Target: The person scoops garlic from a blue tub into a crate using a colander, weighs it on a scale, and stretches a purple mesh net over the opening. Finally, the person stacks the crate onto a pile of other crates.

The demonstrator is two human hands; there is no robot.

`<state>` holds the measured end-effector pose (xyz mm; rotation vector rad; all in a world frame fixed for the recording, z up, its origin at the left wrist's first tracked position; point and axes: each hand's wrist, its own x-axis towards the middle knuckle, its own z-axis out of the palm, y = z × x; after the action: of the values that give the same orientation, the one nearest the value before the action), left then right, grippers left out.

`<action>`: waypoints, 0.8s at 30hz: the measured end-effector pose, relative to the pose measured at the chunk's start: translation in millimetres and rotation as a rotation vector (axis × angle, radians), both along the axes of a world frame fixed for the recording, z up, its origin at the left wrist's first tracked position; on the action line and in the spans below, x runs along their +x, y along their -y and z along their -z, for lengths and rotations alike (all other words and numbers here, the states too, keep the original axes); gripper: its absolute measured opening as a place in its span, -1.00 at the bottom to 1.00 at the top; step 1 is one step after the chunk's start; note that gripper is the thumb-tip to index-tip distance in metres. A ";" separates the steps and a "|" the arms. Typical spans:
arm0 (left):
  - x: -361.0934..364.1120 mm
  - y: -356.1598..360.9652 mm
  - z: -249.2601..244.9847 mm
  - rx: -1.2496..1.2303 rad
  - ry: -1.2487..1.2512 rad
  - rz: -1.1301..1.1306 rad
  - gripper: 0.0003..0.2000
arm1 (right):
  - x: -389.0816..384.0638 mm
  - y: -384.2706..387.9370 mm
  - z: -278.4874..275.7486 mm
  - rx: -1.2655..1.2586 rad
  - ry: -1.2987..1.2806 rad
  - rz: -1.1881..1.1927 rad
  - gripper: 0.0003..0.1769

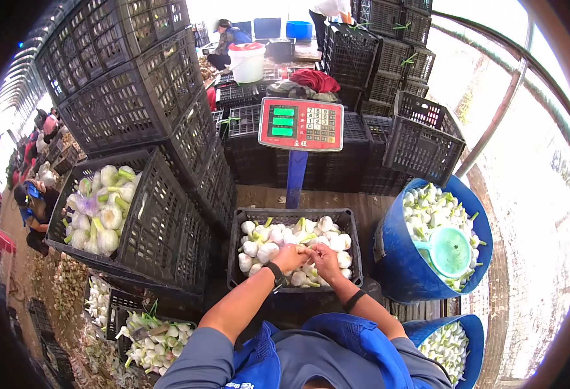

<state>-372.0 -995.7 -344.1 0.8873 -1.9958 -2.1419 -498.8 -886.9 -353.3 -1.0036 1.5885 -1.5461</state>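
Both of my hands meet over a black plastic crate (234, 227) of white garlic bulbs (249, 249) with short green stems. My left hand (289, 258) is closed, its fingertips pinched together close to those of the other hand. My right hand (326, 262) is likewise closed in a pinch. Whatever lies between the fingertips is too small to make out. Just behind the crate rises a weighing scale's red display panel (301, 124) on a blue post (296, 178), its green screens lit.
Stacked black crates (119, 78) tower at left, with a garlic-filled crate (162, 227) before them. At right, a blue barrel (392, 266) holds garlic and a pale green scoop (450, 251); another blue barrel (472, 330) stands nearer. A white bucket (247, 65) and other people (35, 207) are farther off.
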 end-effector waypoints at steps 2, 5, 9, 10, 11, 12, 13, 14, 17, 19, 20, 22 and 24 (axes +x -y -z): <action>1.1 -8.2 -10.0 -0.507 0.119 -0.092 -0.83 | 0.6 0.1 3.4 0.016 -0.105 0.014 -0.85; -1.1 -10.7 -4.7 -0.605 0.050 -0.171 -0.80 | -0.8 2.3 6.8 0.119 -0.114 0.031 -0.84; -4.2 -11.7 -5.0 -0.667 0.120 -0.227 -0.81 | 2.6 1.5 -0.6 0.080 -0.024 0.037 -0.82; -2.6 -12.6 -4.7 -0.644 0.110 -0.297 -0.82 | 3.3 2.4 -3.4 0.081 0.091 0.092 -0.82; -0.5 -12.7 -5.9 -0.622 0.101 -0.368 -0.83 | 2.5 3.8 -1.5 0.081 0.202 0.149 -0.82; 1.0 -10.6 -7.8 -0.457 0.109 -0.270 -0.82 | 0.3 3.6 -0.2 0.069 0.161 0.109 -0.82; 0.1 -13.0 -9.2 -0.368 0.129 -0.299 -0.80 | -0.7 3.2 0.5 0.070 0.175 0.072 -0.82; 0.6 -7.9 -0.2 -0.310 0.114 -0.285 -0.79 | -3.2 3.1 -0.7 0.081 0.200 0.051 -0.83; 3.0 -0.3 0.0 -0.173 0.127 -0.303 -0.73 | -5.6 2.4 -4.4 0.104 0.241 0.018 -0.93; 2.6 1.8 -3.3 -0.176 0.159 -0.297 -0.75 | -7.2 -2.0 -5.8 0.072 0.031 -0.083 -0.90; -0.1 2.7 -3.0 -0.189 0.193 -0.296 -0.74 | -9.1 -3.7 -7.1 0.093 -0.039 -0.125 -0.83; 0.2 9.3 -2.3 -0.249 0.164 -0.222 -0.74 | -7.1 -5.0 -10.1 0.103 -0.182 -0.120 -0.81; 1.4 12.5 -1.2 -0.386 0.175 -0.134 -0.76 | -4.6 -5.7 -16.6 0.107 -0.325 -0.117 -0.77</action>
<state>-370.6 -1008.1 -342.9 1.1284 -2.2482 -1.5795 -503.4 -881.2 -336.7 -1.3129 1.7739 -1.2521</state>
